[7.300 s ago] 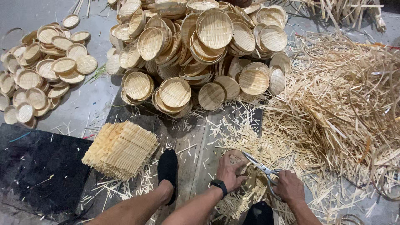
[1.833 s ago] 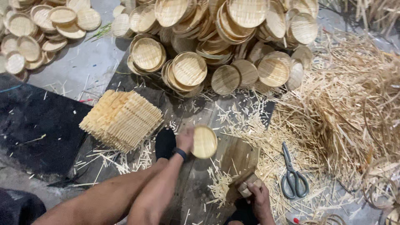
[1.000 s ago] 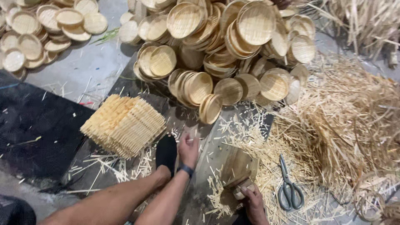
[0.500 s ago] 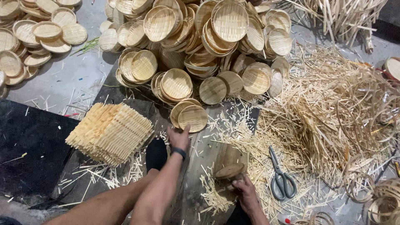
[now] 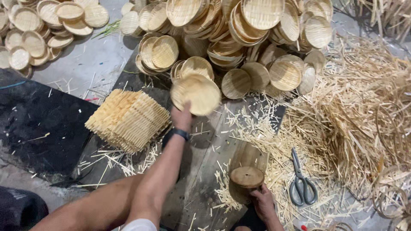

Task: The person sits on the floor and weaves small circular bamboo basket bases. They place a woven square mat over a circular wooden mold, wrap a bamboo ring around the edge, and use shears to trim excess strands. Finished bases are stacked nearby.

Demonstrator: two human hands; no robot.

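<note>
Left hand, arm outstretched, fingers gripping a round woven tray.

A heap of round woven trays lies at the far side, with a stack of square woven mats nearer and to its left. Loose straw trimmings spread to the right, scissors on their near edge, just right of a round wooden block.

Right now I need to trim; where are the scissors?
In the head view, the scissors lie on the floor at lower right, beside the right hand, amid bamboo scraps.
</note>
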